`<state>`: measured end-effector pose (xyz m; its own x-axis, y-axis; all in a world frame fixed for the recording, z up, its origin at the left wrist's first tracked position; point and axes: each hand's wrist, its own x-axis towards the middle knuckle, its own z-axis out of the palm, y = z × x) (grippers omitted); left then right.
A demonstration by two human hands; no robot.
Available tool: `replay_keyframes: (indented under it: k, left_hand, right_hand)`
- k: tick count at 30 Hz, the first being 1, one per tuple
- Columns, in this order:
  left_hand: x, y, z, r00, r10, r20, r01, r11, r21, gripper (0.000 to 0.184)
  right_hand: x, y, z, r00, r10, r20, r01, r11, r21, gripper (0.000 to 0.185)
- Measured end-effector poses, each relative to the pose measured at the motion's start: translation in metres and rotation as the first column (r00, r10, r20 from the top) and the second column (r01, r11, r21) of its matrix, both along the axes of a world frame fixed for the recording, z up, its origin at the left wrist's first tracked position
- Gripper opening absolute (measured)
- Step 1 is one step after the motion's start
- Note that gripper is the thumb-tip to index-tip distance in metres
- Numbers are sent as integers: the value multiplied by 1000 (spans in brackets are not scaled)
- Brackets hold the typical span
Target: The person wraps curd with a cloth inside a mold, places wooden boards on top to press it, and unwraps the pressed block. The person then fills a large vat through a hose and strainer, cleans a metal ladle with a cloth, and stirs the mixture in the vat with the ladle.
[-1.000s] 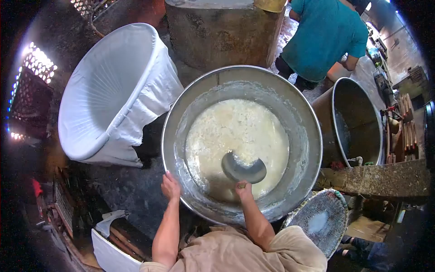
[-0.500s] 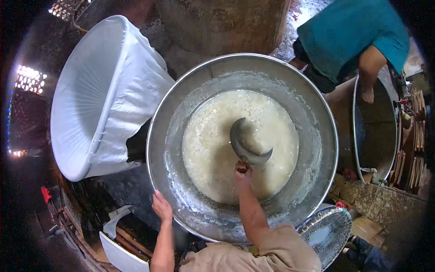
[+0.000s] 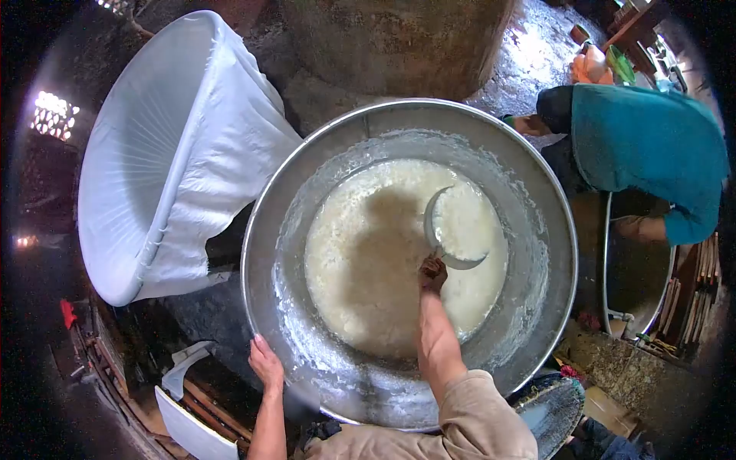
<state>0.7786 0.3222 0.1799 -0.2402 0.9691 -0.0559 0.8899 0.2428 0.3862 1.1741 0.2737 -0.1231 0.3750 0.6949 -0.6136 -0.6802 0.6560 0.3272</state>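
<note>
A big round metal vat point(image 3: 322, 138) stands before me, holding a cloudy, cream-white liquid with curd-like bits point(image 3: 360, 291). My right hand point(image 3: 433, 274) is closed around the short handle of a wide metal scoop point(image 3: 431, 218). The scoop's bowl is tilted and partly sunk, with white liquid inside it, at the right of the vat's contents. At the vat's lower left edge, my left hand point(image 3: 265, 362) grips the rim, its fingers bent over it; part of the grasp is hidden.
A large hoop draped with white cloth point(image 3: 215, 161) stands left of the vat. Behind is a big brown cylindrical container point(image 3: 399, 46). At right, a person in a teal shirt point(image 3: 648, 138) bends over another metal vat point(image 3: 606, 268). A mesh-like round basket point(image 3: 552, 414) lies lower right.
My right hand and the scoop have moved right across the liquid, and the scoop's bowl sits deeper. My left hand stays at the rim. The other person has bent lower, one arm reaching into their vat.
</note>
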Motion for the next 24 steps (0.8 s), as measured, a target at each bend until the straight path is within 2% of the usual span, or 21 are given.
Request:
replay_keyframes:
  k: [1, 3, 4, 5, 6, 7, 8, 9, 11, 12, 13, 14, 16, 17, 19, 21, 23, 24]
  left_hand:
    - [-1, -1, 0, 1000, 3, 12, -3, 1000, 5, 48]
    - [-1, -1, 0, 1000, -4, -22, 4, 1000, -11, 48]
    - [0, 0, 3, 1000, -5, -7, 5, 1000, -3, 48]
    - [2, 1, 6, 1000, 4, 30, -3, 1000, -27, 48]
    - [3, 1, 9, 998, 12, 68, -9, 999, -50, 48]
    - [0, 1, 9, 996, 9, 85, -6, 999, -41, 48]
    - [-5, 1, 4, 997, 5, 78, -1, 998, -57, 47]
    - [-8, 0, 1, 997, 0, 71, 5, 997, -72, 47]
    - [-7, -1, 4, 996, -8, 87, 14, 998, -60, 47]
    - [-7, -1, 6, 996, -11, 87, 16, 998, -56, 47]
    - [-6, -2, 8, 994, -14, 104, 19, 999, -44, 47]
    - [-5, -3, 11, 995, 2, 97, 3, 998, -57, 48]
    - [-11, -3, 2, 994, -13, 107, 17, 999, -28, 51]
    - [-11, -3, 1, 993, -19, 120, 21, 1000, -19, 51]
    - [-14, -3, 1, 991, -21, 130, 28, 998, -49, 51]
    - [-13, -4, 6, 991, -32, 128, 39, 998, -51, 53]
    - [-16, -4, 3, 991, -30, 130, 39, 996, -74, 53]
    - [-14, -5, 9, 987, -17, 162, 33, 995, -92, 53]
  right_hand:
    - [4, 2, 9, 1000, 3, 12, -3, 1000, 5, 12]
    - [11, 6, 36, 915, 129, 383, 17, 935, -355, 6]
    - [18, 0, 40, 959, 37, 280, -43, 999, 16, 10]
    - [27, -2, 44, 955, 33, 296, -42, 999, 24, 10]
    - [38, -3, 49, 998, -22, 56, 27, 996, -84, 14]
    - [47, -5, 61, 978, -104, -182, 66, 977, -203, 17]
    - [62, -19, 27, 971, -94, -220, 62, 987, -148, 13]
    - [73, -20, 41, 974, -95, -204, 68, 988, -136, 13]
    - [92, -14, 85, 888, -213, -409, 26, 909, -416, 5]
    - [98, -11, 106, 871, -274, -408, 42, 868, -494, 13]
    - [104, -10, 123, 878, -271, -395, 52, 874, -483, 13]
    - [111, -9, 141, 793, -374, -481, 55, 830, -555, 14]
    - [85, -8, 256, 466, -633, -619, 147, 745, -651, 36]
    - [80, -13, 270, 403, -683, -609, 188, 713, -675, 33]
    - [75, -33, 266, 450, -653, -609, 169, 732, -660, 26]
    - [73, -55, 237, 551, -568, -611, 110, 775, -622, 20]
    - [62, -83, 203, 683, -389, -619, -18, 837, -546, 16]
    - [54, -100, 180, 754, -229, -616, -130, 867, -482, 14]
